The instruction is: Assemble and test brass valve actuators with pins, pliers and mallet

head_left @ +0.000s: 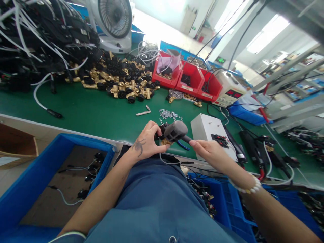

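My left hand (pixel 148 141) is closed around a brass fitting (pixel 165 143) with a black part at the bench's front edge. A thin grey cable (pixel 164 160) hangs below it. In my right hand (pixel 211 153) is the handle of a mallet with a grey head (pixel 176 131). The mallet head is over the fitting and hides part of it; whether they touch I cannot tell. Beyond my hands lie a pile of small metal clips (pixel 168 114) and a bent metal piece (pixel 144 111). A blue-handled tool (pixel 182 145) is partly hidden beneath the mallet.
A heap of brass fittings (pixel 124 81) lies at the back, near a white fan (pixel 113 23). Red bins (pixel 189 88) stand right of it. A white box with switches (pixel 202 130) is beside my right hand. Blue crates (pixel 57 145) sit below the bench.
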Demonstrator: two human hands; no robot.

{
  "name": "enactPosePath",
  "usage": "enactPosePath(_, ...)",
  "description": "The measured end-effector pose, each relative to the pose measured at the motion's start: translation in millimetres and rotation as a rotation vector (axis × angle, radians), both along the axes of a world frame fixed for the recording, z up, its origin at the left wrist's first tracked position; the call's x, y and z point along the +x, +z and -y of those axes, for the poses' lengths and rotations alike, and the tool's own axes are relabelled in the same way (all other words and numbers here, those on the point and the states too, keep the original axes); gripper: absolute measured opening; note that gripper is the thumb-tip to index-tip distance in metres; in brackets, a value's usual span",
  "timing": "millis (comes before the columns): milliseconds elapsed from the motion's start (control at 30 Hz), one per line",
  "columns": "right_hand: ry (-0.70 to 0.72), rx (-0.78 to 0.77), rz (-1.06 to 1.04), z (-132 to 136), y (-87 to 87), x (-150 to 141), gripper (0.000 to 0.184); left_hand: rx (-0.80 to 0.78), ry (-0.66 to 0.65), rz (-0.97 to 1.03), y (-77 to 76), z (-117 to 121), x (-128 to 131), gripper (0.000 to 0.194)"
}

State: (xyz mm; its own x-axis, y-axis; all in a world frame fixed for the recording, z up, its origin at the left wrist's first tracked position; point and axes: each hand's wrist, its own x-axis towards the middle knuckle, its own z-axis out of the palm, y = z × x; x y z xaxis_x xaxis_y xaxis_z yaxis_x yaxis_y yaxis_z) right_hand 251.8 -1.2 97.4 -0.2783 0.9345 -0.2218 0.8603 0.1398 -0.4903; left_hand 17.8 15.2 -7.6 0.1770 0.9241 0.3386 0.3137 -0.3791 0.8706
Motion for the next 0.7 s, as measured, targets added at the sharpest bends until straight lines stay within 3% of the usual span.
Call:
enactPosePath(167, -0.114, 0.128, -0.197, 1, 7.1, 2, 0.082, -0.001, -0.020, 0.014, -1.9, 0, 1, 0.039)
enactPosePath(300, -0.012, -0.021, 0.013, -1, -1.4, -1, 0.085, 0.026, -0.010, -0.014, -1.0, -1, 1, 0.040)
enactPosePath(367, 0.014, -0.014, 0.034, -2, 0.8, 1, 0.083, 0.017, -0.007, -0.014, -0.5, -1, 0, 0.040)
enactPosePath(533, -0.126, 0.139, -0.191, 0, 7.9, 6, 0.082, -0.006, -0.035, -0.009, 1.6, -1, 1, 0.040)
enactPosePath(700, 0.019, -0.019, 0.021, -2, -2.2, 1, 0.083, 0.031, -0.017, -0.034, 2.2, -2, 1, 0.041)
